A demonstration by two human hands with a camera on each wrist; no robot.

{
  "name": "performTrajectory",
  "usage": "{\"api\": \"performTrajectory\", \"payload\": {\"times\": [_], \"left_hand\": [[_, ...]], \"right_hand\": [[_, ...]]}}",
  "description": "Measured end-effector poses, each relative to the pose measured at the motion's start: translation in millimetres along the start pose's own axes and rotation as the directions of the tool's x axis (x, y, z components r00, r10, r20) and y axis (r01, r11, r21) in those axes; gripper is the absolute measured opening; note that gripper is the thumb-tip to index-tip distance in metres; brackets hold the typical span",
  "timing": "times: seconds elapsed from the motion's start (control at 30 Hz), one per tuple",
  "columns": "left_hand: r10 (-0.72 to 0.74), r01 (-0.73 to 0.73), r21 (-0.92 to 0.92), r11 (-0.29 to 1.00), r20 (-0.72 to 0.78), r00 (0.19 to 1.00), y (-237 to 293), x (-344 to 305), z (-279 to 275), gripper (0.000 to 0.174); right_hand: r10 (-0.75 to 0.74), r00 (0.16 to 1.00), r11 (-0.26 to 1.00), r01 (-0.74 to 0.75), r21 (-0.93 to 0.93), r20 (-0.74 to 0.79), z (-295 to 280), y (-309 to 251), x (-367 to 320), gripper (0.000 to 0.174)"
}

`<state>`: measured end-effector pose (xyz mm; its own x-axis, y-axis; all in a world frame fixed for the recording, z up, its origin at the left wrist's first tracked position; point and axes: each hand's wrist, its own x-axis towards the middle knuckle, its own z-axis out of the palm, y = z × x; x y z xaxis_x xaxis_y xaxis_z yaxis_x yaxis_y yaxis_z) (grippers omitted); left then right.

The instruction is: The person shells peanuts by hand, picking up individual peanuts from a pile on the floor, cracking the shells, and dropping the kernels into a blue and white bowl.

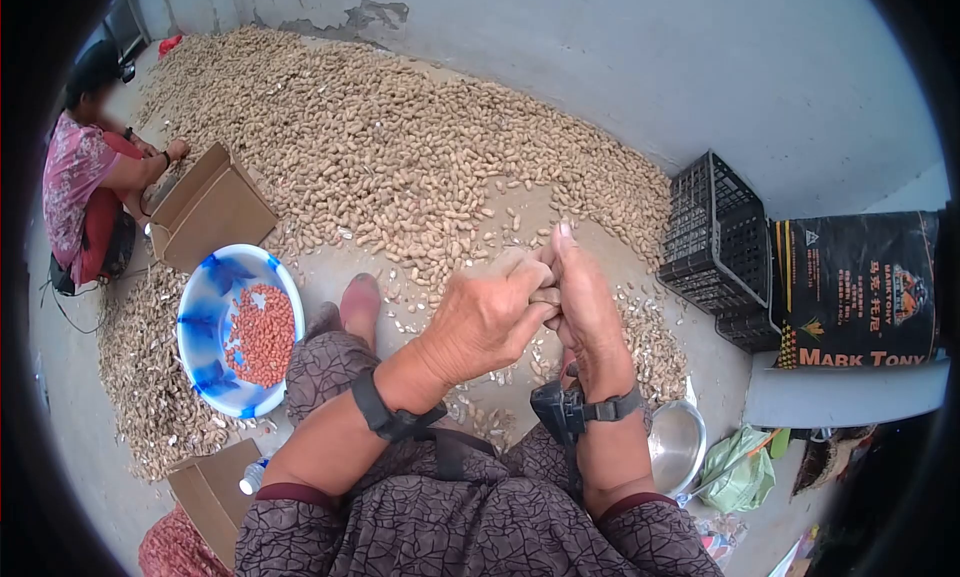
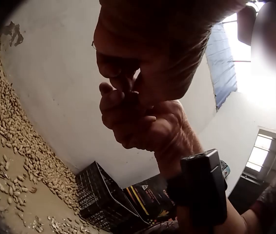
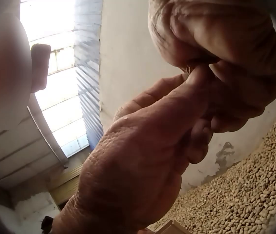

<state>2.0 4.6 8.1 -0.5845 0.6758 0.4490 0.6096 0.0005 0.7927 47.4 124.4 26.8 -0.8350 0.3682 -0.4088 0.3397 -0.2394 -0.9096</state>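
My left hand (image 1: 480,317) and right hand (image 1: 592,312) meet in front of me, above the floor. Curled left fingers press against the right fingers, and the right thumb points up and away. In the left wrist view the fingertips of both hands touch; the right wrist view has my right hand (image 3: 138,146) reaching into the bent left hand (image 3: 221,39). Whatever lies between the fingertips is hidden, so I cannot tell what they hold. Unshelled peanuts (image 1: 360,157) spread in a heap beyond the hands. Red shelled kernels (image 1: 262,342) lie in a blue and white basin (image 1: 205,297).
Another person (image 1: 90,177) squats at the left behind a cardboard box (image 1: 225,217). Broken shells (image 1: 140,377) cover the floor near the basin. Black crates (image 1: 705,227) and a black printed sack (image 1: 860,297) stand right; a metal bowl (image 1: 675,447) and green plastic bag (image 1: 740,472) lie nearer.
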Motion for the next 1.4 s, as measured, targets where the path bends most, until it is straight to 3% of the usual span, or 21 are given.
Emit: {"api": "performTrajectory", "payload": {"times": [0.07,0.2,0.23,0.27,0.3,0.37,0.4,0.5,0.63,0.67,0.73,1.03,1.27,1.4], "left_hand": [[0.057,-0.060,0.120,0.991,0.030,0.998,-1.7,-0.9,0.2,0.018],[0.036,-0.039,0.048,0.998,0.056,0.998,-11.3,-2.2,1.5,0.017],[-0.060,0.072,-0.291,0.954,0.052,0.997,-12.2,-1.3,2.3,0.013],[-0.148,0.167,-0.593,0.787,0.081,0.986,-12.8,0.2,1.7,0.011],[-0.143,0.160,-0.589,0.792,0.076,0.987,-11.5,1.8,-2.7,0.011],[-0.324,0.321,-0.782,0.534,0.162,0.932,-5.2,6.0,-15.7,0.015],[-0.355,0.354,-0.813,0.463,0.196,0.914,-2.5,5.9,-18.2,0.019],[-0.352,0.370,-0.842,0.392,0.234,0.906,-4.0,5.4,-18.2,0.021],[-0.313,0.328,-0.842,0.427,0.203,0.928,-6.6,2.2,-13.1,0.027],[-0.315,0.331,-0.842,0.426,0.206,0.927,-6.8,2.6,-13.6,0.027],[-0.226,0.299,-0.723,0.622,0.199,0.954,-7.9,4.3,-15.4,0.032],[-0.208,0.326,-0.585,0.742,0.262,0.942,-5.6,2.7,-18.8,0.031],[-0.159,0.247,-0.682,0.689,0.189,0.969,-1.4,-1.6,-16.9,0.027],[-0.166,0.236,-0.600,0.765,0.171,0.971,-1.0,-3.7,-17.9,0.030]], "right_hand": [[-0.048,0.999,0.999,0.048,0.017,0.005,-2.5,9.6,5.6,0.050],[0.039,0.998,0.984,-0.048,0.169,0.053,-5.4,7.6,4.8,0.046],[0.011,0.993,0.962,-0.044,0.271,0.121,-11.4,7.3,5.3,0.039],[-0.025,0.982,0.928,-0.047,0.370,0.186,-16.4,7.1,6.2,0.033],[-0.033,0.981,0.928,-0.041,0.370,0.191,-19.4,7.3,7.8,0.033],[-0.189,0.956,0.937,0.107,0.334,0.225,-23.7,6.7,10.3,0.020],[-0.230,0.951,0.935,0.157,0.318,0.207,-23.6,5.1,8.4,0.015],[-0.280,0.954,0.930,0.241,0.279,0.108,-15.1,-1.8,0.5,0.020],[-0.271,0.948,0.959,0.250,0.137,0.167,-9.1,-1.9,-4.6,0.031],[-0.269,0.949,0.959,0.248,0.138,0.165,-7.2,-3.3,-6.2,0.031],[-0.313,0.908,0.945,0.267,0.190,0.278,-4.2,-7.3,-8.5,0.032],[-0.288,0.886,0.951,0.220,0.217,0.362,-4.6,-1.3,-6.9,0.029],[-0.262,0.926,0.956,0.210,0.205,0.273,1.0,2.9,-8.8,0.032],[-0.266,0.941,0.954,0.226,0.196,0.211,4.7,3.9,-9.1,0.027]]}}
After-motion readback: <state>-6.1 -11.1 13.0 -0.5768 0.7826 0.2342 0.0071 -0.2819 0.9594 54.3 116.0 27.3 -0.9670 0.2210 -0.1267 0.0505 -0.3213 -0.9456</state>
